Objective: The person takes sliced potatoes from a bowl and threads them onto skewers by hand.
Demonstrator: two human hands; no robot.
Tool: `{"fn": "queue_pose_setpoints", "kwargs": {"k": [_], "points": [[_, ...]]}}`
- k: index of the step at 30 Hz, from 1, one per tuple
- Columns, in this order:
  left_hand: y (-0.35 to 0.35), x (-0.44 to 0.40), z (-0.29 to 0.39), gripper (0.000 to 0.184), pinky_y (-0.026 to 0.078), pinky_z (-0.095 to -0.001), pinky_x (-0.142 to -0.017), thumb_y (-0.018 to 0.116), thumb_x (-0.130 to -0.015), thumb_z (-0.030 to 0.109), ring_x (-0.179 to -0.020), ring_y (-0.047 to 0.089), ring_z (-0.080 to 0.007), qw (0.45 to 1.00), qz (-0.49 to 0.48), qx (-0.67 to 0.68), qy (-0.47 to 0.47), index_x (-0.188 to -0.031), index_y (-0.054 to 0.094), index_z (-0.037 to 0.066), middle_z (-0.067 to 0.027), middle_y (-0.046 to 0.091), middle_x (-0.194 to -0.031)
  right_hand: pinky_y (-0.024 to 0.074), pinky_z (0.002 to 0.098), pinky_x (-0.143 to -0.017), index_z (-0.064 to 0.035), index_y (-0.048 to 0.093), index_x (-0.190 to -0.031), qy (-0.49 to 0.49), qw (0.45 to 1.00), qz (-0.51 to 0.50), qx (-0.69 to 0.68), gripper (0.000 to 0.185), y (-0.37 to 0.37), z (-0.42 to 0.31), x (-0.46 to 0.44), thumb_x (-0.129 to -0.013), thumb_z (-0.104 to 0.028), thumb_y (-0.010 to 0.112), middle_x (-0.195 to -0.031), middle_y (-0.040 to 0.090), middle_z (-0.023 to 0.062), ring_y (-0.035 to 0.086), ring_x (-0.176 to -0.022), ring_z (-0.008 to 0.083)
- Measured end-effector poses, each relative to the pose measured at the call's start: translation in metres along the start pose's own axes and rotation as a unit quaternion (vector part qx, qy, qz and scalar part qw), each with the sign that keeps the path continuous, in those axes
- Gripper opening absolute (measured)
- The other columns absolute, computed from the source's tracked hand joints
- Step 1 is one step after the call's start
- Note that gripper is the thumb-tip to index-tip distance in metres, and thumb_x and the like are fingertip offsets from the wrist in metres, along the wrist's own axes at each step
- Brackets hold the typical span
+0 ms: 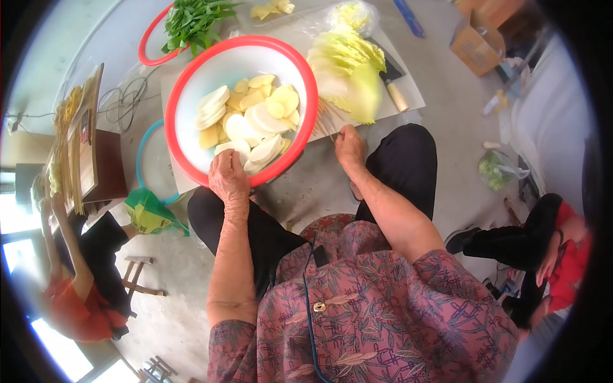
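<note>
In front of me is a large white basin with a red rim (306, 70), holding pale yellow slices, probably potato (283, 101), and thicker white slices (241, 129). My left hand (228, 175) reaches over its near rim, fingers bent together against a white slice at the edge; the fingertips are partly hidden. Just right of the basin, my right hand (350, 148) is closed in a pinch at the ends of thin wooden skewers (325, 120). Pale green cabbage leaves (348, 70) lie beyond that hand, beside a knife with a wooden handle (397, 97).
Leafy greens (195, 22) fill another red-rimmed basin at the back left. A blue-rimmed basin (142, 153) and a green bag (150, 210) are on the left. One person (83, 300) sits at left, another (568, 255) at right. A cardboard box (477, 43) stands back right.
</note>
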State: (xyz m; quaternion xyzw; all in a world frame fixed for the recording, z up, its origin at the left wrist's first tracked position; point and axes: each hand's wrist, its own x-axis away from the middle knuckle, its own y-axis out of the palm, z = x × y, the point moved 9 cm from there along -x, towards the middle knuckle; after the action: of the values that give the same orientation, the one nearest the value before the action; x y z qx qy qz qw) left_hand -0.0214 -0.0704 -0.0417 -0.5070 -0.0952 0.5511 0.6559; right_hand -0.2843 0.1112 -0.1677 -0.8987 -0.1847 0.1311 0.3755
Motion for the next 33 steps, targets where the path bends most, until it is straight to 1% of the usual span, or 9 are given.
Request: {"fn": "queue_pose_setpoints", "kwargs": {"k": [4, 7, 9, 16, 19, 21, 24, 25, 33], "points": [[-0.001, 0.0, 0.0, 0.01, 0.046, -0.0393, -0.075, 0.059, -0.082, 0.015, -0.084, 0.06, -0.0291, 1.0, 0.002, 0.012, 0.0, -0.085, 0.063, 0.006, -0.0093, 0.065, -0.087, 0.0476, 0.0476, -0.062, -0.0021, 0.062, -0.083, -0.045, 0.998, 0.024, -0.022, 0.01, -0.002, 0.007, 0.002, -0.076, -0.008, 0.06, -0.076, 0.062, 0.0186, 0.062, -0.07, 0.0362], [0.0, 0.0, -0.002, 0.011, 0.046, -0.0395, -0.075, 0.059, -0.082, 0.014, -0.085, 0.06, -0.0292, 1.0, 0.001, 0.011, -0.005, -0.086, 0.063, 0.006, -0.0096, 0.065, -0.087, 0.0464, 0.0398, -0.051, -0.0011, 0.063, -0.081, 0.094, 0.98, -0.075, -0.159, 0.009, -0.014, 0.008, 0.012, -0.077, -0.008, 0.06, -0.066, 0.061, 0.0139, 0.061, -0.057, 0.0282], [0.001, -0.001, -0.003, 0.011, 0.046, -0.0396, -0.075, 0.059, -0.082, 0.014, -0.085, 0.06, -0.0294, 1.0, 0.003, 0.005, -0.008, -0.087, 0.063, 0.005, -0.0098, 0.065, -0.087, 0.0414, 0.0276, -0.044, -0.0009, 0.063, -0.081, 0.294, 0.887, -0.173, -0.311, 0.01, -0.024, -0.002, 0.037, -0.079, -0.01, 0.06, -0.06, 0.057, 0.0059, 0.057, -0.051, 0.0161], [-0.005, -0.002, 0.001, 0.015, 0.047, -0.0401, -0.077, 0.06, -0.081, 0.016, -0.088, 0.06, -0.0302, 1.0, 0.008, 0.006, -0.02, -0.09, 0.064, 0.005, -0.0109, 0.065, -0.09, 0.0377, 0.0211, -0.042, -0.0004, 0.063, -0.083, 0.285, 0.839, -0.15, -0.438, 0.01, -0.082, -0.007, 0.076, -0.082, -0.01, 0.061, -0.065, 0.057, 0.003, 0.053, -0.05, 0.0095], [-0.004, -0.004, -0.004, 0.018, 0.047, -0.0398, -0.079, 0.062, -0.081, 0.018, -0.09, 0.061, -0.03, 0.998, -0.002, 0.042, -0.043, -0.093, 0.065, 0.005, -0.0116, 0.065, -0.093, 0.0394, 0.0216, -0.043, 0.0001, 0.062, -0.084, 0.23, 0.872, -0.125, -0.414, 0.007, -0.103, -0.013, 0.085, -0.083, -0.006, 0.059, -0.07, 0.058, 0.0032, 0.053, -0.05, 0.0092], [-0.003, -0.006, -0.009, 0.025, 0.047, -0.0371, -0.081, 0.065, -0.08, 0.023, -0.092, 0.062, -0.0272, 0.987, -0.051, 0.121, -0.094, -0.097, 0.065, 0.004, -0.012, 0.066, -0.097, 0.0401, 0.023, -0.045, -0.0008, 0.061, -0.085, -0.029, 0.949, -0.095, -0.299, 0.005, -0.127, -0.055, 0.085, -0.081, 0.001, 0.059, -0.072, 0.058, 0.0029, 0.052, -0.051, 0.0084], [-0.006, -0.001, -0.001, 0.041, 0.044, -0.0261, -0.068, 0.063, -0.087, 0.032, -0.073, 0.056, -0.0141, 0.884, -0.079, 0.416, -0.199, -0.111, 0.059, -0.001, -0.0061, 0.066, -0.093, 0.0405, 0.0247, -0.046, -0.0027, 0.061, -0.086, -0.166, 0.955, -0.149, -0.196, 0.013, -0.125, -0.08, 0.099, -0.078, 0.007, 0.058, -0.074, 0.058, 0.0035, 0.051, -0.052, 0.0089], [-0.012, 0.0, 0.008, 0.052, 0.045, -0.026, -0.071, 0.063, -0.087, 0.036, -0.076, 0.052, -0.013, 0.847, -0.109, 0.468, -0.226, -0.118, 0.054, -0.004, -0.0078, 0.062, -0.096, 0.0394, 0.0249, -0.047, -0.0041, 0.062, -0.085, -0.186, 0.95, -0.157, -0.198, 0.016, -0.123, -0.085, 0.103, -0.075, 0.008, 0.06, -0.072, 0.058, 0.0048, 0.051, -0.053, 0.0113], [-0.04, 0.019, 0.001, 0.033, 0.025, -0.0195, -0.04, 0.052, -0.095, 0.03, -0.045, 0.036, -0.0054, 0.724, -0.018, 0.631, -0.277, -0.096, 0.063, -0.001, -0.0027, 0.056, -0.071, 0.0442, 0.0318, -0.059, -0.0031, 0.06, -0.083, -0.292, 0.923, -0.176, -0.18, 0.015, -0.135, -0.119, 0.108, -0.071, 0.007, 0.061, -0.073, 0.056, 0.0071, 0.055, -0.064, 0.0228]]}}
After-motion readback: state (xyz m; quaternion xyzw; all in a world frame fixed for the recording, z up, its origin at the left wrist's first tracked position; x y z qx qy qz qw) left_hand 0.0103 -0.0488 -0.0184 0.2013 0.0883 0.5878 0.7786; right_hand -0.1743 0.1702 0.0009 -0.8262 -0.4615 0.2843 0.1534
